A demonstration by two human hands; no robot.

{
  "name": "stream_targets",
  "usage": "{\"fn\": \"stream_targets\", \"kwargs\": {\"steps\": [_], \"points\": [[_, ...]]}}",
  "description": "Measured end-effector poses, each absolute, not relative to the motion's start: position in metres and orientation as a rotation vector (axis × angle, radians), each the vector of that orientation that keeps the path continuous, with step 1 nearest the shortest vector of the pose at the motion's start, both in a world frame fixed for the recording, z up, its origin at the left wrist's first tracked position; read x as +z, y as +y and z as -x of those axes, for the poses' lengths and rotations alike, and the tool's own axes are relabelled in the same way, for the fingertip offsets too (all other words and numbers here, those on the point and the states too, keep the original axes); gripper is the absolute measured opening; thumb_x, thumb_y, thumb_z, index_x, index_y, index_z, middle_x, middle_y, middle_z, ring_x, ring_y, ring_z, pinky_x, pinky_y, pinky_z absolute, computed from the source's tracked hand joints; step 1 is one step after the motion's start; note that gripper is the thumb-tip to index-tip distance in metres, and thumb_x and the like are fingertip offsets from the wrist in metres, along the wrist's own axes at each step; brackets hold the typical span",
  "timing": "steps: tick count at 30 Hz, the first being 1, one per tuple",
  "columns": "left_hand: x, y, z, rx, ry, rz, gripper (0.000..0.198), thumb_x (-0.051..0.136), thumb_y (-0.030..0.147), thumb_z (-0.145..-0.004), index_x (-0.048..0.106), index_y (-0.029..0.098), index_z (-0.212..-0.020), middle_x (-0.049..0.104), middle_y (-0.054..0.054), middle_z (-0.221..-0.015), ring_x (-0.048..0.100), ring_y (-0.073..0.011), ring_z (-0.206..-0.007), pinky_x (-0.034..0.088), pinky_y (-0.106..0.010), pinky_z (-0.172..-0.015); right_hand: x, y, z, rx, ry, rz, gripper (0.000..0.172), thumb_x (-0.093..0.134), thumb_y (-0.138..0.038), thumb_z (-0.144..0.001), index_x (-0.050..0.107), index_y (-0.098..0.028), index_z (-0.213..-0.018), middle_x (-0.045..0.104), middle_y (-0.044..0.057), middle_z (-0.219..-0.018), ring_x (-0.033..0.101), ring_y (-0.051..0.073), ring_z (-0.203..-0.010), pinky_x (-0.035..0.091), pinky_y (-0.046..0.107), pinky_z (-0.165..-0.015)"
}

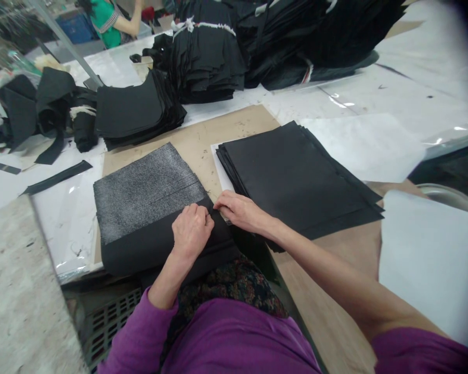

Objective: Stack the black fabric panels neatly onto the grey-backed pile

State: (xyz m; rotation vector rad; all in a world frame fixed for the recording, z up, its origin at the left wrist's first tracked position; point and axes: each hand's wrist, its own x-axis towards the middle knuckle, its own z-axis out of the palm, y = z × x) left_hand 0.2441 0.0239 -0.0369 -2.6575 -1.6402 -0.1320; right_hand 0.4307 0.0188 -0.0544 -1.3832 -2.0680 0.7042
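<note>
Looking down, the head camera shows the left hand (192, 228) on a black cloth (156, 252) that lies at the near edge of a brown board (203, 132). Its fingers are curled together, nipping the cloth's upper edge. The right hand (239, 210) meets it from the right, with its fingertips on the same edge; whether they pinch or only press cannot be told. A grey speckled piece (146, 189) lies just beyond, partly under the cloth. Right of the hands a stack of black sheets (300, 176) sits on the board, with white paper (432, 259) further right. Farther back lie a pile of black cut pieces (134, 111) and tied bundles (206, 57), and a person in a green top (107, 23) is at the far corner.
</note>
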Motion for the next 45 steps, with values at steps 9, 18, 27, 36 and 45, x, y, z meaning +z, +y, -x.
{"fn": "stream_targets", "kwargs": {"steps": [9,18,27,36,45], "points": [[-0.055,0.025,-0.241,-0.460,-1.542,2.657,0.011,0.054,0.016,-0.088,0.057,0.022,-0.079,0.059,-0.005,-0.081,0.056,-0.0235,-0.083,0.042,-0.034,-0.069,-0.053,0.016,-0.431,0.665,-2.068,1.430,0.030,0.044,-0.013,-0.097,0.068,-0.021,-0.112,0.062,0.006,-0.109,0.061,0.016,-0.098,0.049,0.030,-0.088],[-0.053,0.023,-0.236,-0.623,-1.627,2.705,0.012,0.055,0.015,-0.087,0.054,0.023,-0.078,0.058,-0.002,-0.081,0.055,-0.0192,-0.081,0.043,-0.032,-0.072,-0.054,0.019,-0.425,0.401,-2.372,1.487,0.032,0.047,-0.013,-0.096,0.065,-0.027,-0.119,0.058,0.006,-0.113,0.055,0.018,-0.096,0.045,0.027,-0.076],[-0.052,0.019,-0.227,-0.867,-1.684,2.805,0.012,0.055,0.012,-0.085,0.053,0.021,-0.079,0.056,0.000,-0.080,0.054,-0.0158,-0.079,0.044,-0.029,-0.075,-0.044,0.031,-0.414,0.310,-2.525,1.586,0.027,0.044,-0.013,-0.097,0.061,-0.025,-0.113,0.056,0.009,-0.112,0.054,0.019,-0.090,0.037,0.026,-0.061],[-0.043,0.015,-0.220,-0.967,-1.745,2.868,0.014,0.054,0.010,-0.083,0.051,0.021,-0.075,0.055,0.001,-0.077,0.053,-0.0145,-0.076,0.044,-0.028,-0.071,-0.046,0.033,-0.413,0.336,-2.483,1.642,0.041,0.041,-0.017,-0.099,0.055,-0.034,-0.133,0.058,0.007,-0.112,0.056,0.020,-0.091,0.036,0.026,-0.057],[-0.044,-0.015,-0.204,-1.525,-1.820,2.825,0.012,0.053,0.013,-0.089,0.053,0.021,-0.080,0.054,0.000,-0.082,0.054,-0.0139,-0.078,0.047,-0.029,-0.076,-0.050,0.033,-0.412,0.361,-2.461,1.642,0.055,0.042,-0.015,-0.098,0.047,-0.041,-0.146,0.057,0.007,-0.111,0.056,0.019,-0.088,0.038,0.025,-0.060]]}}
